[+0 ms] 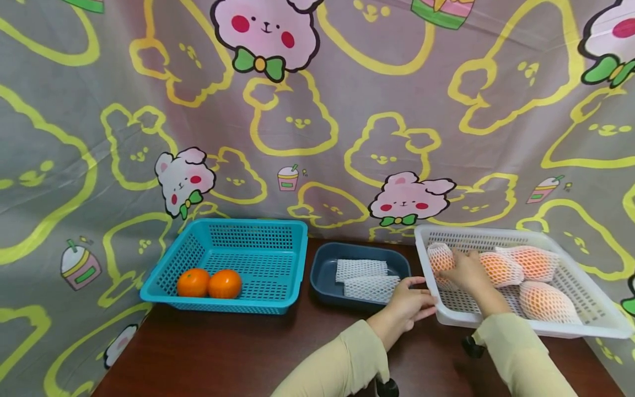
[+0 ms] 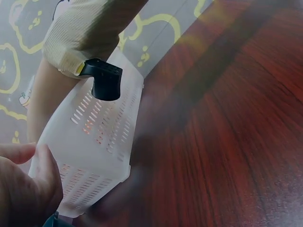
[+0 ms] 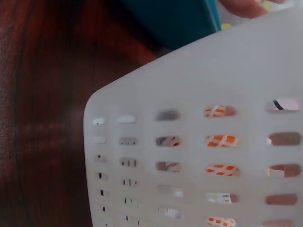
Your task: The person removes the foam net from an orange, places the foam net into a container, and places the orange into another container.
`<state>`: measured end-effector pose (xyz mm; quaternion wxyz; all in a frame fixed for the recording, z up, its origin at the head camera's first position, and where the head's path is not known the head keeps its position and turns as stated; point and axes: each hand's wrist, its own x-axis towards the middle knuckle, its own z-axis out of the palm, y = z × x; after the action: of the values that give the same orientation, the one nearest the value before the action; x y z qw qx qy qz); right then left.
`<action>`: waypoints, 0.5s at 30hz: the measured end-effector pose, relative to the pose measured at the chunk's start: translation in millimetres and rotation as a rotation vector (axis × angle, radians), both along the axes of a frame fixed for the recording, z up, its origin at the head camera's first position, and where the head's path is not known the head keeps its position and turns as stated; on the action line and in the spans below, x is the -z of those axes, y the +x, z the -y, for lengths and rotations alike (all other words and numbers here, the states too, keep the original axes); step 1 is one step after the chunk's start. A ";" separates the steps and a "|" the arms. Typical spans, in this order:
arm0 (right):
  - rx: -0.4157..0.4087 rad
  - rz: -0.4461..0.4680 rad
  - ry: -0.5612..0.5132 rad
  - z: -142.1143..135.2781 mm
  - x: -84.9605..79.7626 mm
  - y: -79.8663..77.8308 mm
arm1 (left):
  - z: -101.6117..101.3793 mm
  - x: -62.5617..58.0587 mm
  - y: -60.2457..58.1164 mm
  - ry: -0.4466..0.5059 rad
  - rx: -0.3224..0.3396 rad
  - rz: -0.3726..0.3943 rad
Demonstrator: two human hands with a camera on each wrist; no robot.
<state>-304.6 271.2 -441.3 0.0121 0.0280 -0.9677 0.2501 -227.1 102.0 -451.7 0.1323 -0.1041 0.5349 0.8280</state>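
Note:
My right hand reaches into the white basket. Its fingers and thumb grip an orange-coloured fruit in a white foam net near the left wall. Several more foam-netted fruits lie to the right of that hand. Outside the basket's left side, my left hand touches the rim with its fingertips; the left wrist view has its thumb and a finger against the basket corner. In the right wrist view the basket wall hides most of the right hand, and orange netting shows through its slots.
Left of the white basket stands a dark blue tray holding two flattened white foam nets. Farther left, a teal basket contains two bare oranges. A patterned cloth hangs behind the dark wooden table.

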 end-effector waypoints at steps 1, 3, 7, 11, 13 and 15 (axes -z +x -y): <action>-0.005 -0.001 0.010 0.2 0.8 0.1 | -0.3 0.4 0.2 -0.004 -0.002 0.004; 0.008 0.002 0.007 1.0 1.7 0.5 | -0.4 1.0 0.4 -0.011 -0.004 0.004; 0.041 0.000 -0.012 1.7 4.1 0.1 | 0.6 2.4 -0.4 -0.011 0.001 -0.002; 0.012 0.021 -0.037 1.8 5.9 -2.3 | 2.4 2.3 -1.4 0.001 0.007 0.002; -0.013 0.040 -0.034 1.7 7.0 -3.2 | 2.8 2.0 -1.8 0.002 0.008 0.008; -0.025 0.062 -0.020 2.1 7.6 -3.5 | 2.7 1.5 -2.0 0.002 0.007 0.012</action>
<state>-308.1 269.0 -448.9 -0.0210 0.0322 -0.9646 0.2607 -229.1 99.3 -453.2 0.1385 -0.1070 0.5335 0.8275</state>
